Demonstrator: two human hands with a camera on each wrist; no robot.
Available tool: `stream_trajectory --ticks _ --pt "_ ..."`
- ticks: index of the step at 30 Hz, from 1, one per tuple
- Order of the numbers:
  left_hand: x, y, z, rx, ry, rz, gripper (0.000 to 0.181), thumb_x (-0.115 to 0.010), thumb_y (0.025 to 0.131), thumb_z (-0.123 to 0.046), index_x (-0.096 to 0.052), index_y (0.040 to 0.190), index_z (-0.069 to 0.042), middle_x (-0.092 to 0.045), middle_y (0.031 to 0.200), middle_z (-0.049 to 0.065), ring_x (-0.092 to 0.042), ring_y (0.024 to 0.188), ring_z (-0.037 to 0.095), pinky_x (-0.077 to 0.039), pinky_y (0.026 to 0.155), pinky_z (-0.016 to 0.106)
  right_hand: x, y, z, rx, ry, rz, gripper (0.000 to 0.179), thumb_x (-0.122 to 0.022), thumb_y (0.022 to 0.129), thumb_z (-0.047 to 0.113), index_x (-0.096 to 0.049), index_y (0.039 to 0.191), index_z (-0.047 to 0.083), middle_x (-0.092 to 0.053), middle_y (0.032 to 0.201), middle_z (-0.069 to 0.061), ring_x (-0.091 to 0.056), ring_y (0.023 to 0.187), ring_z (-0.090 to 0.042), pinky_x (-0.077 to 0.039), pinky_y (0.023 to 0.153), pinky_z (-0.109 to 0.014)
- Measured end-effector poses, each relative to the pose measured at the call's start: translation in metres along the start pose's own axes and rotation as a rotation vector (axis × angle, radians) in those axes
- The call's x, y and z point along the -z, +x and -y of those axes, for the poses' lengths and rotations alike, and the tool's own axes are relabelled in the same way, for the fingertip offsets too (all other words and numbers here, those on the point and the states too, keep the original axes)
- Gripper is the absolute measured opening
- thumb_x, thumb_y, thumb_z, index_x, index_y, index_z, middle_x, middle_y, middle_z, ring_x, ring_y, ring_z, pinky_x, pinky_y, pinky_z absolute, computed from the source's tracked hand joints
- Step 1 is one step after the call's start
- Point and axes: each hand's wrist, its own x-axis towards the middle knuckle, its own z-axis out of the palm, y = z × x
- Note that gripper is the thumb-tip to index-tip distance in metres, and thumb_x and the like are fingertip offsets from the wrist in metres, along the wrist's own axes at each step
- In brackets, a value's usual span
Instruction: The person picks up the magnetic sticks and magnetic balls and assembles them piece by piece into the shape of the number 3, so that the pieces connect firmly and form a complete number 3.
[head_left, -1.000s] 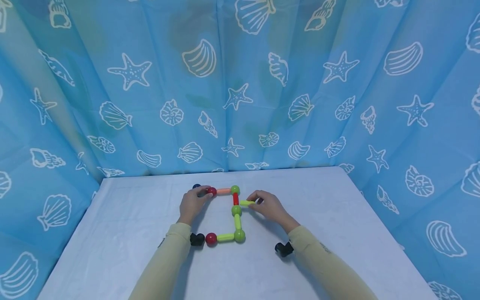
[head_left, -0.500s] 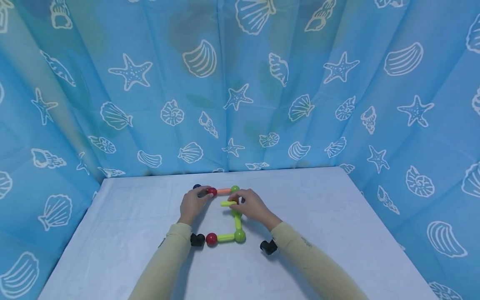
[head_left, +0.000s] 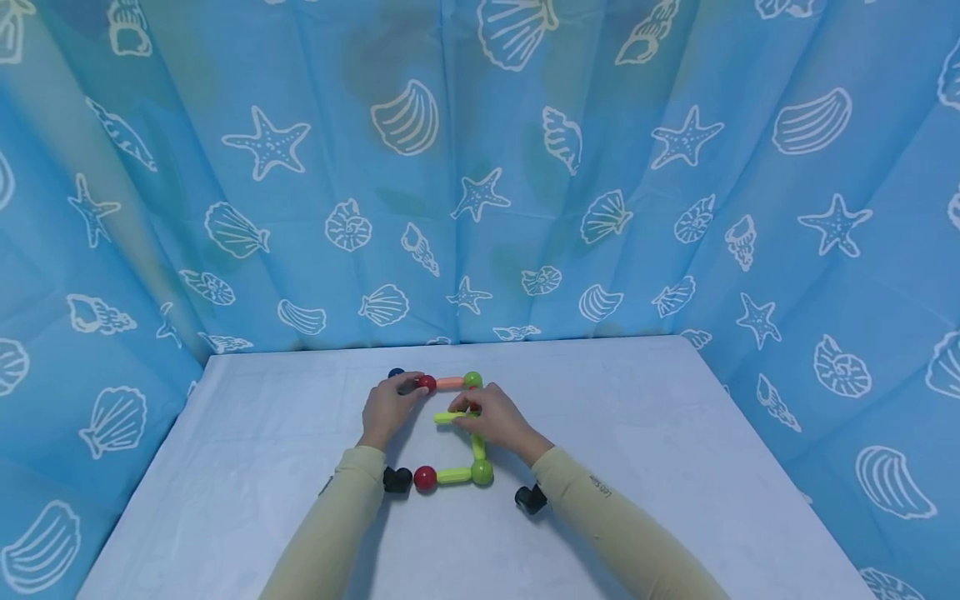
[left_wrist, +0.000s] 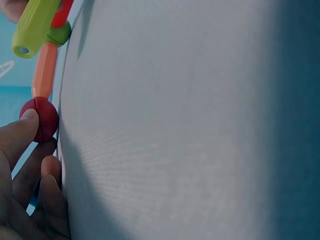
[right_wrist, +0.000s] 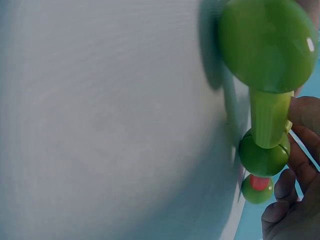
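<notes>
With thumb and finger, my left hand (head_left: 385,414) pinches a red ball (head_left: 427,384), also seen in the left wrist view. An orange magnetic rod (head_left: 451,383) joins that ball to a far green ball (left_wrist: 60,32). My right hand (head_left: 495,423) pinches a loose yellow-green magnetic rod (head_left: 446,418) by its right end; its free end points left, inside the frame of rods. Below the right hand, a yellow-green rod (head_left: 478,448) runs to the near green ball (head_left: 482,472). The right wrist view shows the middle green ball (right_wrist: 264,154), partly covered by a rod.
At the near side, another yellow-green rod (head_left: 453,476) links the near green ball with a second red ball (head_left: 425,477). A dark blue ball (head_left: 396,373) lies behind the left hand. The white table (head_left: 637,458) is backed by a blue shell-print curtain (head_left: 480,250).
My right hand has carried the yellow-green rod leftward, from the right of the red rod to inside the frame, then slightly nearer. My left hand keeps its hold on the red ball.
</notes>
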Motion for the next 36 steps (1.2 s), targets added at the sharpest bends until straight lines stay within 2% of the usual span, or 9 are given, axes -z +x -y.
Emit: stream_trajectory --ticks 17,36 --pt "0.001 -0.0003 -0.0006 0.008 -0.006 0.006 0.04 -0.073 0.096 -0.027 -0.068 0.134 -0.021 -0.066 0.135 0.01 -0.05 0.136 0.035 -0.036 0.111 0.059 -0.0014 -0.0005 -0.0045 0.011 -0.019 0.02 0.016 -0.078 0.091 0.027 -0.077 0.107 0.027 -0.065 0.094 0.017 -0.047 0.094 -0.015 -0.044 0.08 -0.032" --pt "0.0008 -0.0013 -0.0008 0.016 -0.005 0.004 0.039 -0.073 0.096 -0.026 -0.068 0.134 -0.021 -0.065 0.137 0.01 -0.049 0.137 0.035 -0.036 0.112 0.059 0.0007 -0.0044 -0.0046 0.008 0.0 0.024 0.02 -0.077 0.092 0.024 -0.078 0.111 0.026 -0.063 0.098 0.014 -0.047 0.095 -0.015 -0.045 0.081 -0.032"
